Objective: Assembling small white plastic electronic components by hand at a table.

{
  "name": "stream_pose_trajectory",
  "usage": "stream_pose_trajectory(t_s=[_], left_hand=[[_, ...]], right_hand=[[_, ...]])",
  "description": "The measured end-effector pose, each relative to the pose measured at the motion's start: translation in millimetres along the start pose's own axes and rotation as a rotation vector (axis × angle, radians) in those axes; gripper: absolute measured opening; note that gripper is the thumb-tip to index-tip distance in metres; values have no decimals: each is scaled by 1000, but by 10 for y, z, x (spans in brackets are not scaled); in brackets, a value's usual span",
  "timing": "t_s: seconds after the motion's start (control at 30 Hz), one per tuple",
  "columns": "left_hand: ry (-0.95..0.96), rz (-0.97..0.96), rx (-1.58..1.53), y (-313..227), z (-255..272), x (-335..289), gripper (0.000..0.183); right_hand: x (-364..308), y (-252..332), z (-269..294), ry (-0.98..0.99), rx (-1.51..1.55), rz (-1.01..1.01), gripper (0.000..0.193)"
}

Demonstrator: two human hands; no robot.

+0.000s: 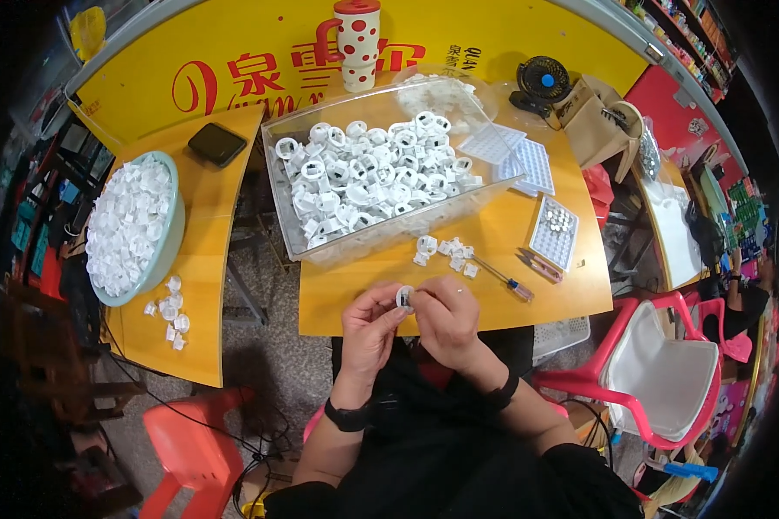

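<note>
A small round white plastic part (404,297) with a dark inside is held up between thumb and fingers of my left hand (372,324), over the table's near edge. My right hand (446,318) is closed in a pinch against the part's right side. Whatever its fingertips hold is hidden. Just beyond my hands lie several loose white plastic pieces (455,251). Right of them are a screwdriver (511,282) and a hand tool with pinkish handles, perhaps cutters (541,265). A large clear bin (389,229) full of similar round white parts stands behind.
On the left table, a pale green basin (175,233) heaped with white pieces stands near a dark phone-like object (216,144). A white tray (550,246) with small silvery pieces lies right. Farther back are a dotted tumbler (358,48), a fan (542,80) and a bag (593,121).
</note>
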State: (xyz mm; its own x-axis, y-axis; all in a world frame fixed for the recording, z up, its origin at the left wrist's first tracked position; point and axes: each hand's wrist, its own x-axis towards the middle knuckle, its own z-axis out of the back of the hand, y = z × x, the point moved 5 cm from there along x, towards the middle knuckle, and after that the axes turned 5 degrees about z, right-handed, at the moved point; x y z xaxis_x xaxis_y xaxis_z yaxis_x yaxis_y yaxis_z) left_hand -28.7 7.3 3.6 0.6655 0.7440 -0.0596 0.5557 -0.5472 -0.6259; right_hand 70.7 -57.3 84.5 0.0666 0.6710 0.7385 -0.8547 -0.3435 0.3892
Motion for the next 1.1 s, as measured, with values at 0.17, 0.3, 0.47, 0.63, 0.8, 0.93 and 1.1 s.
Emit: stream_pose_trajectory(t_s=[0.17,0.3,0.47,0.63,0.8,0.93,1.1], left_hand=[[-7,-15,14,-1,6,-5,28],[-6,-20,3,8,18,-4,28],[23,-41,14,-2,11,5,28],[55,-29,29,15,26,8,28],[55,-25,25,0,4,0,29],[59,-10,31,14,16,0,29],[66,0,44,16,6,-1,28]], right_hand=[[-93,-48,-43,4,76,-105,18],[-151,-98,-74,0,177,-231,19],[-98,-176,-80,55,272,-256,19],[-89,-241,-88,103,370,-290,18],[-60,-173,-61,153,249,-215,14],[-38,-168,-38,142,250,-172,14],[-24,-192,-52,209,263,-195,11]])
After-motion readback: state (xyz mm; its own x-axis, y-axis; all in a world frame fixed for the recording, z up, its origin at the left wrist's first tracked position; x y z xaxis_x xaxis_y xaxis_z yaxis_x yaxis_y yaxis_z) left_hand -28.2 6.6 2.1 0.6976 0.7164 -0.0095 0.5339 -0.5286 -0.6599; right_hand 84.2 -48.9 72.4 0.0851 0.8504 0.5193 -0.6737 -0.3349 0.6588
